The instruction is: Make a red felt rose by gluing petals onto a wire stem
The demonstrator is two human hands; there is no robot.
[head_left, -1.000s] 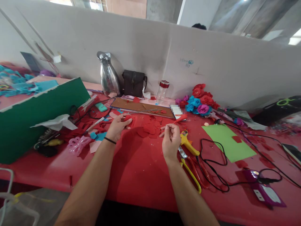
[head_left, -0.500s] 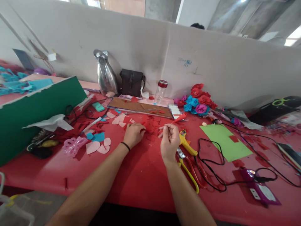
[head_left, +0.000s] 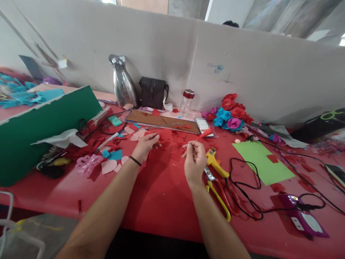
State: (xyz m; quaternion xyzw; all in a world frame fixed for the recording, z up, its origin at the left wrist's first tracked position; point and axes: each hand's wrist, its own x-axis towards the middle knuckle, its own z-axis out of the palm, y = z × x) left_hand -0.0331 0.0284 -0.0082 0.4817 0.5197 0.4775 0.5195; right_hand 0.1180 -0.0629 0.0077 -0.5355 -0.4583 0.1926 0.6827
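Observation:
My right hand (head_left: pixel 195 156) is closed around the thin end of a red paper cone (head_left: pixel 205 133), which points up and to the right. My left hand (head_left: pixel 147 144), a dark band on its wrist, pinches the edge of a red paper piece (head_left: pixel 165 135) between thumb and fingers. More red paper scraps lie on the red table (head_left: pixel 159 201) between and behind the hands. Just right of my right hand are a yellow glue gun (head_left: pixel 215 164) and pliers with yellow and red handles (head_left: pixel 219 198).
Pink heart cutouts (head_left: pixel 109 166) and a pink plastic clip (head_left: pixel 88 164) lie left. Behind stand a steel jug (head_left: pixel 124 84), a dark bag (head_left: pixel 152 92), a glass jar (head_left: pixel 185 104) and paper flowers (head_left: pixel 233 113). A black cable and purple power strip (head_left: pixel 304 216) lie right.
My left hand has moved left and slightly up from the scraps, now with a red paper piece at its fingertips. My right hand keeps its hold. The view has shifted slightly.

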